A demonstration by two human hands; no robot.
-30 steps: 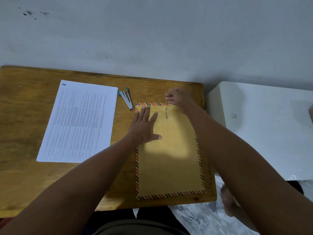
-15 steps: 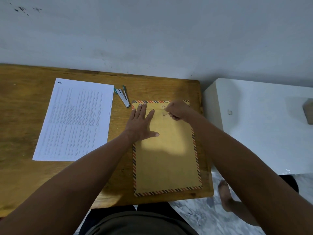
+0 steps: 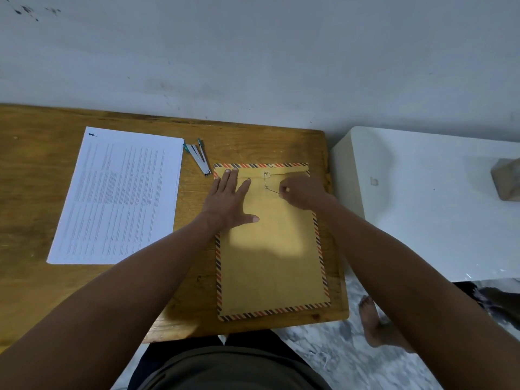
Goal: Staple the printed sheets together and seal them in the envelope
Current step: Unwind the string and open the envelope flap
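Observation:
A brown envelope (image 3: 270, 257) with a striped red-and-black border lies flat at the right end of the wooden table (image 3: 33, 192). My left hand (image 3: 229, 202) presses flat on its upper left part, fingers straight. My right hand (image 3: 302, 192) pinches the thin closure string (image 3: 272, 189), which runs from the two round fasteners near the flap. A stack of printed sheets (image 3: 121, 198) lies to the left. A small stapler (image 3: 200, 159) with green trim sits between the sheets and the envelope.
A white block-like surface (image 3: 422, 204) stands right of the table with a brown object (image 3: 506, 178) at its far edge. A grey wall runs behind. My bare foot (image 3: 380, 327) rests on marbled floor below the table's right corner.
My right hand moved from the envelope's top edge down and to the right, drawing the string out from the fasteners. My left hand stayed pressed on the envelope.

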